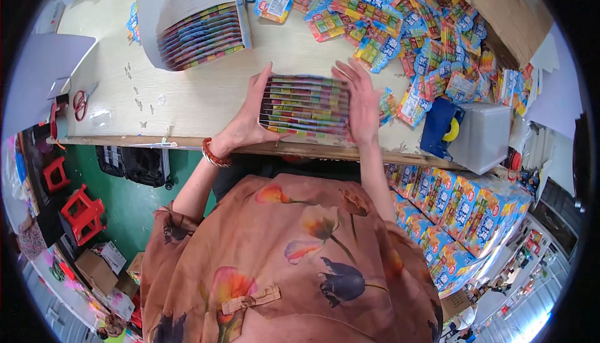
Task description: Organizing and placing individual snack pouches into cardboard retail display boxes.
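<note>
Packet stack held at tabletop, near front edge; long axis laid left to right, packet edges turned upward. Left end gripped by left hand, thumb and fingers parted around it; right end flanked by right hand, flattened, fingers spread, blurred. Open room left toward scissors; far left bounded by white box, far right by loose packets.

R grip: blurred | pkt stack: R end blurred | pkt pile: cut by top edge
</note>
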